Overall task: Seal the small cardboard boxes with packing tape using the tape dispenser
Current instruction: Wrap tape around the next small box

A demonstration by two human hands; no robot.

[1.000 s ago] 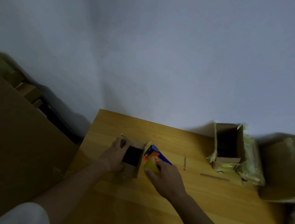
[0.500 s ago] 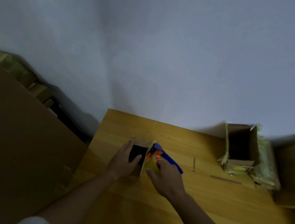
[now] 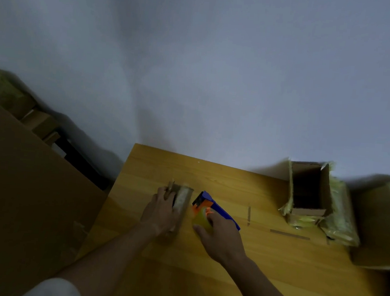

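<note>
- On wooden table [image 3: 201, 278], near its left edge: small cardboard box [image 3: 181, 202], taped flap closed, left hand [image 3: 161, 212] laid over it, fingers curled on its far side.
- Just right, apart from box: blue-orange tape dispenser [image 3: 210, 208], grasped by right hand [image 3: 220, 238].
- Far right: open cardboard box [image 3: 308, 193].

L hand [image 3: 160, 212] holds small box [image 3: 182, 200]; R hand [image 3: 220, 235] grips tape dispenser [image 3: 210, 207] beside it.

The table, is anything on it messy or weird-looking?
Yes. Two loose strips lie stuck or dropped on the bare table, away from any box. At the right edge, the open box has crumpled yellowish tape hanging off its sides and front, so it looks ragged.
</note>
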